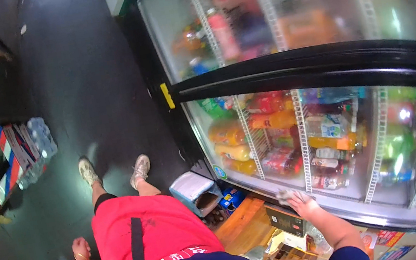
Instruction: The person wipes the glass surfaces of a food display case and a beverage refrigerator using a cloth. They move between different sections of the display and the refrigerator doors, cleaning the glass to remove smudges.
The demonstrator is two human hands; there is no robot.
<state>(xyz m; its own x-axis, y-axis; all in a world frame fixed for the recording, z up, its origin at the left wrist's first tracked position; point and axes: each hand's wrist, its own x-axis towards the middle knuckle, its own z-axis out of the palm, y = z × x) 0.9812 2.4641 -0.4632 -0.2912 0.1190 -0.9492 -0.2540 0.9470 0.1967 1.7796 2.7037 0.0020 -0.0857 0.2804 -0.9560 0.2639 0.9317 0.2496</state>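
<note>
My right hand presses a crumpled greyish-white cloth to the lower edge of a glass door of a drinks refrigerator. Behind the glass, bottles of orange, red, yellow and green drinks rest on white wire racks. A clear-bodied bottle with a white and blue label lies close above the cloth. Down at my side, my left hand is loosely curled in, and nothing shows in it. A thin gold-coloured bracelet circles that wrist. A red apron covers my front.
Beside my feet stands an open pale-blue box, with a blue package next to it. A wooden surface holds a dark box and papers. Shrink-wrapped bottles and a striped carton sit left on the dark floor.
</note>
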